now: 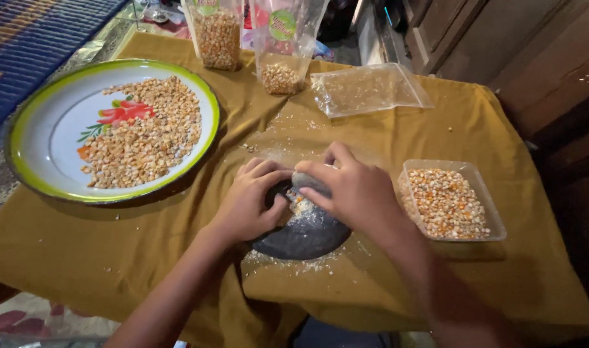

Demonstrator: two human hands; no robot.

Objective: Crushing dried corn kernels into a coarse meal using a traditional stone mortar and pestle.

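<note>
Both hands meet low and central over a dark stone mortar (307, 238) sitting on the bench (114, 251), which is covered by a mustard-yellow cloth (500, 283). Right hand (352, 190) is curled shut around a smooth grey grinding stone (309, 181), pressing it down onto a small pile of crushed corn (301, 205) in the mortar's bowl. Left hand (249, 200) grips the mortar's left rim, fingers bent over the edge, thumb toward the crushed pile. The two hands nearly touch at the fingertips above the stone.

White crumbs (288, 264) lie scattered on the cloth just in front of the mortar and behind the hands.

Just right of the right wrist, a clear rectangular plastic tub (494, 225) holds whole corn kernels, yellow and orange. Far left, a big round enamel plate (36, 129) with green rim and a red flower print carries a heap of flattened corn (152, 135). At the back edge stand two clear bags (218, 38) of kernels with round green stickers, the left one fuller, the right one nearly empty. Beside them on the right, a flat zip bag (368, 90) lies on the cloth with only dust inside. Blue striped mat (30, 45) shows top left.
</note>
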